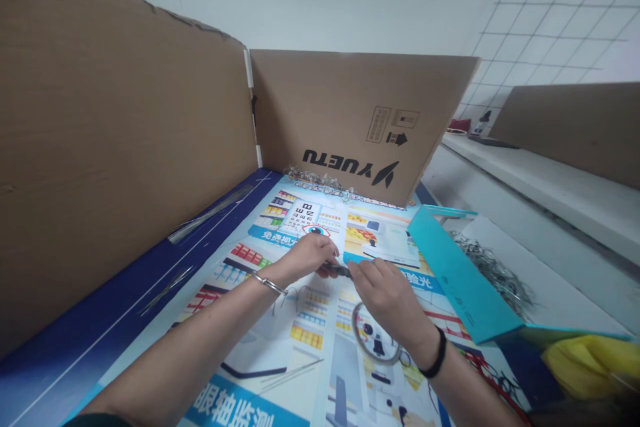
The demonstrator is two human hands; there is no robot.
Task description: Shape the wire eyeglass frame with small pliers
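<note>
Between my two hands, over the middle of the printed mat, is a short, dark grey, wire-like piece [341,270]. One end is pinched in the closed fingers of my left hand [314,257], which wears a silver bangle at the wrist. The other end disappears into the curled fingers of my right hand [383,290], with a black band on that wrist. My fingers cover much of the piece, so its full shape is hidden. Just below my right hand, a grey wire coil [356,330] lies flat on the mat. Several thin straight wires [293,373] rest nearer to me.
Cardboard panels [320,100] stand at the back and left. Bundled thin strips [210,213] lie along the left edge. To the right, a turquoise box [450,273] holds tangled grey wire [495,273]. A yellow bag [590,363] and red cords [493,373] sit front right.
</note>
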